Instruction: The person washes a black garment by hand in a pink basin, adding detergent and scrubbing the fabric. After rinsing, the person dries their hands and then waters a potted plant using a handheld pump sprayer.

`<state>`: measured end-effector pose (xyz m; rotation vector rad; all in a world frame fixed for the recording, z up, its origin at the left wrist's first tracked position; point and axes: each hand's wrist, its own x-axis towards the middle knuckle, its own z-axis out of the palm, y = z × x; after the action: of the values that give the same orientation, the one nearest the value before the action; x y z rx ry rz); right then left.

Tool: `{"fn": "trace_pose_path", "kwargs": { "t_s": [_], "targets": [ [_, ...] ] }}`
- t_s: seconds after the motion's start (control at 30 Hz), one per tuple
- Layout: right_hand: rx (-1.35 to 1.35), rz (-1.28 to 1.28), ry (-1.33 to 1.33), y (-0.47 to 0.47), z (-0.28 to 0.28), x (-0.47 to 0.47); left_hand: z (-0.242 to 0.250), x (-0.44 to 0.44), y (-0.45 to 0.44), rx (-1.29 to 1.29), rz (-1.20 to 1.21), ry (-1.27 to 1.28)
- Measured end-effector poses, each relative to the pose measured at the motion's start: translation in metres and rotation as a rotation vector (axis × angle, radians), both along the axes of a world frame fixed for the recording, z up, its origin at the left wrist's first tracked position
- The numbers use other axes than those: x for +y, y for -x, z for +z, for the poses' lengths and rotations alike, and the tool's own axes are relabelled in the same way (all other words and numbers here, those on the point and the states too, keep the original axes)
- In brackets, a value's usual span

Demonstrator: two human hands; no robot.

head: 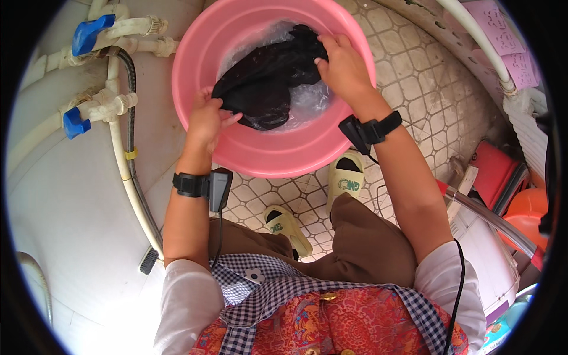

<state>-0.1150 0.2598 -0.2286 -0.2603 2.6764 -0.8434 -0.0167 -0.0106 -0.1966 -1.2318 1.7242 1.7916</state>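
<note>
A wet black cloth or garment (266,84) stretches between my hands inside a round pink plastic basin (275,159). My left hand (208,115) grips its lower left end near the basin's left wall. At the upper right, my right hand (344,66) pinches the other end between thumb and fingers. Beneath the cloth, clear water (313,100) glistens in the bottom of the basin. Part of the cloth sags toward that water; whether its underside is submerged I cannot tell.
Pipes with blue-handled valves (93,35) and a braided hose (131,88) run along the left wall. A small brush (148,260) lies at lower left. Right of me are a red dustpan-like object (495,177), a metal pole (488,217) and an orange container (526,217). Tiled floor (412,88) surrounds the basin.
</note>
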Motion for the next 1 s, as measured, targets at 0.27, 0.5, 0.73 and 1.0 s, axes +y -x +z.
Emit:
{"fn": "trace_pose_path", "kwargs": {
  "t_s": [0.27, 0.5, 0.73, 1.0],
  "targets": [
    [-0.665, -0.152, 0.224, -0.026, -0.036, -0.022, -0.058, 0.041, 0.033, 0.344, -1.075, 1.234],
    [-0.802, -0.33, 0.381, -0.039, -0.05, -0.021, -0.045, 0.083, 0.041, -0.082, -1.332, 0.898],
    [-0.631, -0.602, 0.859, -0.024, -0.026, -0.008, 0.027, 0.069, 0.023, 0.392, -0.576, 0.616],
    [-0.73, -0.584, 0.733, -0.031, -0.012, -0.019, 0.072, 0.059, 0.037, 0.459, -0.419, 0.553]
  ]
}}
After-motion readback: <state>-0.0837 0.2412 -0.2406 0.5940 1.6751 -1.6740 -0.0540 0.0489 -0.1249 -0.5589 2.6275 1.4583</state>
